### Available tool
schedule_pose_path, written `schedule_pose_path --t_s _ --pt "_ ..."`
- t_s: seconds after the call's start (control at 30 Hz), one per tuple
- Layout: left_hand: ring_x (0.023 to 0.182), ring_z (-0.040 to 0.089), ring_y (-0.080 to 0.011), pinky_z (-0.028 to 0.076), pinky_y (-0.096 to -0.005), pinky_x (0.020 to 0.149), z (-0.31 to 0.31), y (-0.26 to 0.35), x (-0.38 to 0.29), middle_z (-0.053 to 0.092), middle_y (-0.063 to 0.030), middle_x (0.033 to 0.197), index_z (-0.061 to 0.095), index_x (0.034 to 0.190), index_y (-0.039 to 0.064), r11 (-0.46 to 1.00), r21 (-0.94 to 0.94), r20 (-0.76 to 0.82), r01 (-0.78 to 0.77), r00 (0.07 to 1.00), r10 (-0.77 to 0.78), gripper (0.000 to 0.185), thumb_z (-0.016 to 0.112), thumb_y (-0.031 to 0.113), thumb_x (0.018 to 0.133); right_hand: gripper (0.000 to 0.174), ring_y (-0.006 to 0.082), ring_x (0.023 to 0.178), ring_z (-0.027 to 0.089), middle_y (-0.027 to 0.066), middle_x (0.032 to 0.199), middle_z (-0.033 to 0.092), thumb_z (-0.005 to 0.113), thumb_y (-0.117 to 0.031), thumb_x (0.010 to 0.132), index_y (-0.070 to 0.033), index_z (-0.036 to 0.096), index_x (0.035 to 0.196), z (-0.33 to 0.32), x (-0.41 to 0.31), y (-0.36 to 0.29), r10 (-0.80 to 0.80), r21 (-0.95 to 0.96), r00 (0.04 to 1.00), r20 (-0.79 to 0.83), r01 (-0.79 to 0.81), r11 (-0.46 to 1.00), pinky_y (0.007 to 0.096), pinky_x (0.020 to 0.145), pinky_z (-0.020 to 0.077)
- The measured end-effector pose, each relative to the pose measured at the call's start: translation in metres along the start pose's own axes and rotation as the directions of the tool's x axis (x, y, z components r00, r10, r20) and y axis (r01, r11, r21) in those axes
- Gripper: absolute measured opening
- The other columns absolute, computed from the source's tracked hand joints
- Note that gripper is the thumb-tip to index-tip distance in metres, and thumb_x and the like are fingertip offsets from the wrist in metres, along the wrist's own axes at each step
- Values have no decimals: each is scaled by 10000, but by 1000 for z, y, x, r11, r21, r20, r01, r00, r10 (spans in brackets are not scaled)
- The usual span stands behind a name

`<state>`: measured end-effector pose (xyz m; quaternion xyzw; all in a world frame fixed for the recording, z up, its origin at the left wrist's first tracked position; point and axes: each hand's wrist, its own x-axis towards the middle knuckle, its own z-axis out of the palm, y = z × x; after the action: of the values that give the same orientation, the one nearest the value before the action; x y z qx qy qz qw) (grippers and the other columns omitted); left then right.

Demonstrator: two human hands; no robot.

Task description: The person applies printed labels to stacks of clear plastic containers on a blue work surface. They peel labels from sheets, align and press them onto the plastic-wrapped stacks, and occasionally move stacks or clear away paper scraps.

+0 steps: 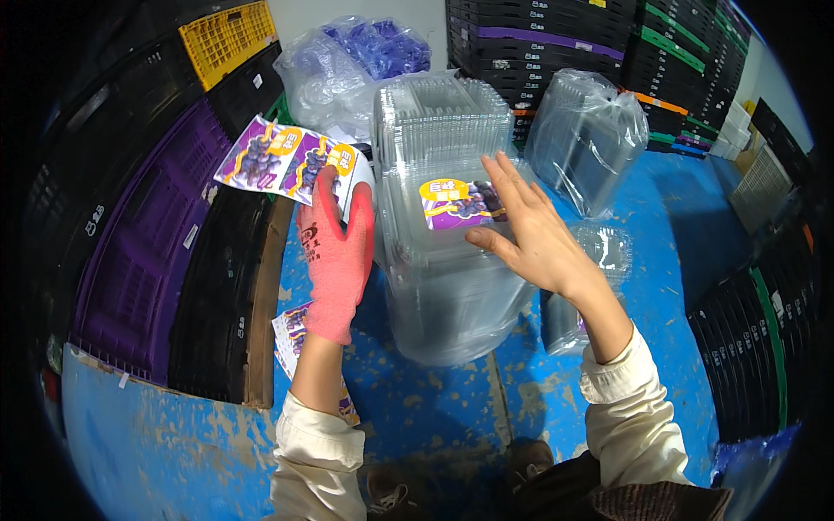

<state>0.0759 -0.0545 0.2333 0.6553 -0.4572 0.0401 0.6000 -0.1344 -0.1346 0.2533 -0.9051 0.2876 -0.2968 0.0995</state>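
Note:
My left hand (335,241), in a pink knitted work glove with a red coating, grips a sheet of grape stickers (260,156) by its near right part. The sheet hangs out to the left and shows printed grapes on purple. My bare right hand (537,228) lies over the right end of one grape sticker (456,207), fingers slightly spread, thumb apart. That sticker sits on the top lid of a tall stack of clear plastic clamshell boxes (456,299). Behind it rises another part of the nested clear boxes (443,124).
More sticker sheets (293,332) lie on the worn blue floor (443,417). A bagged box stack (586,143) and a smaller clear box stack (603,254) stand right. Black crates (534,39), a purple crate (150,260) and plastic bags (339,71) surround the spot.

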Motion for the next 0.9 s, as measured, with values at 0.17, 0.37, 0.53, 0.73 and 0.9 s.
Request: schedule_pose_path --t_s 0.17,0.37,0.53,0.73,0.9 --pt "1014 507 -351 394 -428 896 -15 -24 -4 554 -223 1105 484 1232 -16 988 86 11 -127 992 127 462 608 227 860 697 380 1247 428 247 1345 433 544 -468 877 15 362 1346 5 2 4 -72 -65 993 -90 66 996 545 1072 243" --pt "1012 495 -376 363 -437 920 -15 -20 -7 551 -226 1089 471 1246 2 980 109 85 -164 984 156 472 617 220 853 661 358 1212 472 251 1222 537 530 -467 882 25 401 1303 3 5 11 -19 -46 999 50 21 999 532 1071 255" --pt "975 514 -398 371 -451 900 -15 -27 -13 554 -225 1104 440 1272 -3 936 201 133 -289 955 266 536 662 195 826 756 311 1238 457 168 1304 502 698 -357 754 -51 363 1358 -2 -4 -9 -201 72 974 103 194 978 524 1078 261" --pt "1065 509 -396 387 -447 920 -20 -21 -17 531 -224 1189 394 1324 -6 871 51 218 -488 857 467 621 685 52 778 922 280 1249 456 85 1312 522 799 -284 549 -124 401 1365 -5 -7 -16 -267 -64 963 22 268 961 516 1096 257" --pt "1152 459 -383 369 -439 968 -30 -23 -18 480 -211 1277 354 1368 15 912 12 302 -411 871 388 653 629 2 776 884 277 1211 480 92 1299 514 806 -158 568 -156 408 1357 -8 -4 -18 -260 -16 965 -28 260 966 518 1081 271"
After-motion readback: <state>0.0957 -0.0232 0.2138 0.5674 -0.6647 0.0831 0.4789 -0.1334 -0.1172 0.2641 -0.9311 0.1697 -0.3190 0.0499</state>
